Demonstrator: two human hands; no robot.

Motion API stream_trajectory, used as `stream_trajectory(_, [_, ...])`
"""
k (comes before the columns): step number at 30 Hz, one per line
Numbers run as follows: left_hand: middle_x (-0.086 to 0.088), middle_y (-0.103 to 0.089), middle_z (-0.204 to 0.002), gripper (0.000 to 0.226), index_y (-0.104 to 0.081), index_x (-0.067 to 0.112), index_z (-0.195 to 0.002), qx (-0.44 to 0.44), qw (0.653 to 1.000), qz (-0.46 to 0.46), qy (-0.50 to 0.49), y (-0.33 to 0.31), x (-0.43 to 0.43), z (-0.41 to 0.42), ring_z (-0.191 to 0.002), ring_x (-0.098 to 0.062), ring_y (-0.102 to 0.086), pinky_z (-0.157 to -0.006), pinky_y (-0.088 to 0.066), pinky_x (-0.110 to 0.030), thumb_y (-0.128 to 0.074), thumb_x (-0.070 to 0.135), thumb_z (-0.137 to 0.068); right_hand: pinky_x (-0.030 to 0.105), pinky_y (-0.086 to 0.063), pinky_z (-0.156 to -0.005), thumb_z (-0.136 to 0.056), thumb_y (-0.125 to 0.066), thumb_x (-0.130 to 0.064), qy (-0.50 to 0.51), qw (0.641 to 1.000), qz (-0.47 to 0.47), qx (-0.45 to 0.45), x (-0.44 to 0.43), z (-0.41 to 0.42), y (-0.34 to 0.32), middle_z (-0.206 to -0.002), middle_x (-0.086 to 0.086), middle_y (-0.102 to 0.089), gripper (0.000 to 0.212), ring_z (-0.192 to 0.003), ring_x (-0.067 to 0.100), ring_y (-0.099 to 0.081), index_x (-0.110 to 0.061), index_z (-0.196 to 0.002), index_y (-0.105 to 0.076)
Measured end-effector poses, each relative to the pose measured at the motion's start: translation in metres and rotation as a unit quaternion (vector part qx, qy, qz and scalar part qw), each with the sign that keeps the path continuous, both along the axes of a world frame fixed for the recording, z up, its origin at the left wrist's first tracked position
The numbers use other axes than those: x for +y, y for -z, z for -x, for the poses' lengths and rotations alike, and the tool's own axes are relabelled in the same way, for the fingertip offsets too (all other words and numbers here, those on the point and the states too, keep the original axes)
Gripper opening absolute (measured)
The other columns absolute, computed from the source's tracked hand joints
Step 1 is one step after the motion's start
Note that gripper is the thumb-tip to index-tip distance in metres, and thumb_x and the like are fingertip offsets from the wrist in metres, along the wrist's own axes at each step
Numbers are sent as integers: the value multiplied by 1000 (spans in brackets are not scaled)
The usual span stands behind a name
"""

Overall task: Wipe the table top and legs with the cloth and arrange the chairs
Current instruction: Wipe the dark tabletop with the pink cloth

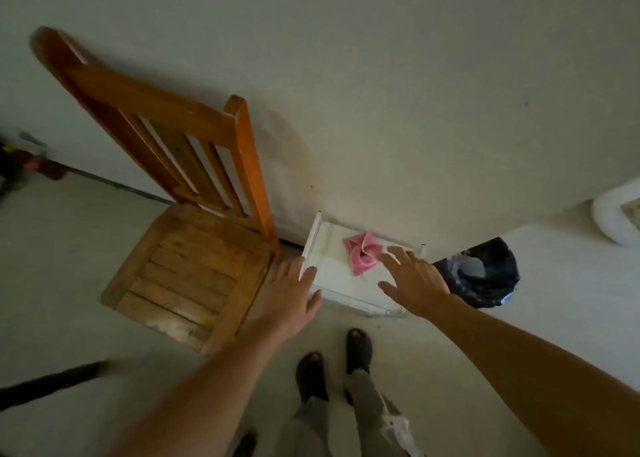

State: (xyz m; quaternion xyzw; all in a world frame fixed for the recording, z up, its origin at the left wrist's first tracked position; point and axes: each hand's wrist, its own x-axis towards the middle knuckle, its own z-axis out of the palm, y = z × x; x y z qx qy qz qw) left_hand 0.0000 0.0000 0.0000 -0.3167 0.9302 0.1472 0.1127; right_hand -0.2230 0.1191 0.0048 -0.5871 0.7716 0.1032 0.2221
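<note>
Pale floor point(62, 255) runs up to a plain wall point(381, 92), and the person stands close in dark slippers point(311, 377), looking down on a low white table point(332, 280) pushed against that wall. Nearest, the left hand point(289, 300) is open with straight fingers at the table's left edge, over the thin rail there. I cannot tell whether it touches the rail; it looks placed to steady the table. The right hand point(415, 283) is also open and holds nothing. It is spread over the table's right side, fingertips just beside the pink cloth point(363, 254), probably about to pick it up for wiping. That cloth lies crumpled toward the table's far right corner, so wiping seems not yet begun. A wooden slat-back chair point(194, 266) stands just left of the table with its back to the wall, possibly awaiting arranging. A black bin bag point(485, 273) sits just beyond the right edge.
</note>
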Motion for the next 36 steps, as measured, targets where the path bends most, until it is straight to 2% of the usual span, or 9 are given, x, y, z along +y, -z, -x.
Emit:
stream_trajectory(5, [-11,-48,-131,45,-47,15,-130,41,997,3,-62,93,-31,39,-119,-29,-47,-100,-37,-40,-48,40,-93,38,-45,-102,-94,-60,-38,-5,1000,18,-24,-50,29,102,-148,6,-38,50,-132,24,-45,-22,-139,-47])
stream_trajectory(7, [-15,-44,-139,57,-36,11,-142,60,995,10,-85,125,-39,55,-125,-30,-44,-106,-33,-39,-49,39,-94,42,-48,-102,-87,-69,-34,-13,998,45,-40,-62,36,141,-144,5,-42,47,-133,25,-43,-24,-131,-55])
stream_trajectory(11, [-16,-27,-152,73,-8,9,-151,74,981,-40,-175,178,-46,77,-136,-29,-32,-109,-32,-37,-45,39,-96,47,-45,-106,-83,-73,-30,-33,996,65,-45,-66,42,205,-145,11,-43,62,-139,33,-35,-15,-139,-50])
stream_trajectory(17, [-15,-53,-120,65,-27,2,-144,150,967,-6,-206,206,-35,83,-101,-26,-55,-76,-52,-33,-49,30,-89,46,-60,-79,-69,-81,4,-18,976,216,-32,-53,49,246,-124,13,-62,56,-112,36,-56,-14,-121,-69])
stream_trajectory(20, [-13,-48,-123,70,-19,4,-148,132,972,-53,-189,200,-36,79,-103,-24,-52,-78,-50,-32,-53,27,-91,41,-60,-67,-74,-74,11,-26,978,194,-69,-61,57,236,-115,6,-65,60,-98,31,-58,-18,-125,-67])
stream_trajectory(23, [-10,-47,-125,68,-19,7,-149,108,971,-78,-200,181,-32,68,-104,-24,-51,-80,-48,-33,-51,28,-92,39,-57,-74,-86,-63,4,-36,995,54,-74,-69,57,207,-114,4,-64,54,-96,27,-57,-24,-132,-60])
stream_trajectory(26, [-7,-50,-122,53,-31,11,-141,105,966,-73,-225,146,-18,40,-104,-23,-55,-82,-48,-33,-49,28,-94,35,-55,-79,-94,-57,-9,-71,994,-34,-71,-68,45,171,-112,4,-62,32,-95,21,-60,-23,-123,-60])
stream_trajectory(30, [-6,-49,-127,48,-32,13,-141,109,941,-56,-315,87,17,-15,-108,-21,-54,-87,-47,-31,-44,31,-98,30,-53,-77,-99,-52,-18,-116,989,-43,-82,-70,7,113,-104,1,-63,14,-86,14,-62,-25,-108,-61])
stream_trajectory(36, [-3,-49,-129,46,-40,16,-138,134,888,0,-439,6,86,-108,-109,-20,-53,-86,-49,-34,-48,25,-94,14,-33,-68,-103,-44,-35,-180,970,-39,-156,-82,-85,31,-98,-9,-53,27,-86,8,-52,-26,-115,-67])
